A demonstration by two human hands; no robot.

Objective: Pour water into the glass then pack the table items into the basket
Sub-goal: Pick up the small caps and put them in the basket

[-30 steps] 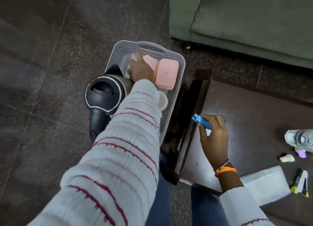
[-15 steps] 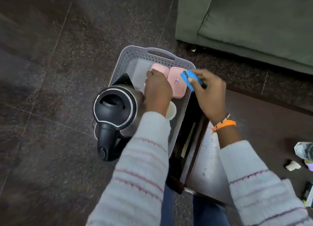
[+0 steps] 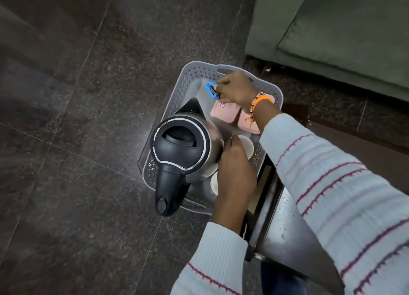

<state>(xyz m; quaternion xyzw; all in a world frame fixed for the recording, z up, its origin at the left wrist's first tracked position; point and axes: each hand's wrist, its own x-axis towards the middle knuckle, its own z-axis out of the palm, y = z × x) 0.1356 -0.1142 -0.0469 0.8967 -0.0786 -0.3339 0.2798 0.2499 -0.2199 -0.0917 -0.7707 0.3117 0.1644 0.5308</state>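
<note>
A grey perforated basket [image 3: 190, 73] stands on the dark floor beside the table. Inside it are a steel kettle with a black lid [image 3: 180, 145], two pink boxes [image 3: 224, 112] and a white cup [image 3: 247, 145]. My right hand [image 3: 238, 88] reaches over the basket's far end and pinches a small blue object [image 3: 210, 89] above the empty far-left corner. My left hand [image 3: 235, 168] hovers over the basket's near right side, next to the kettle, fingers curled. Whether it holds anything is hidden.
The dark table [image 3: 292, 235] with a raised edge lies right of the basket, mostly covered by my right sleeve. A green sofa [image 3: 343, 27] fills the upper right. Dark tiled floor spreads to the left.
My right hand carried the blue object from the table edge across the basket to its far-left corner. My left hand drew back from the pink boxes to beside the kettle.
</note>
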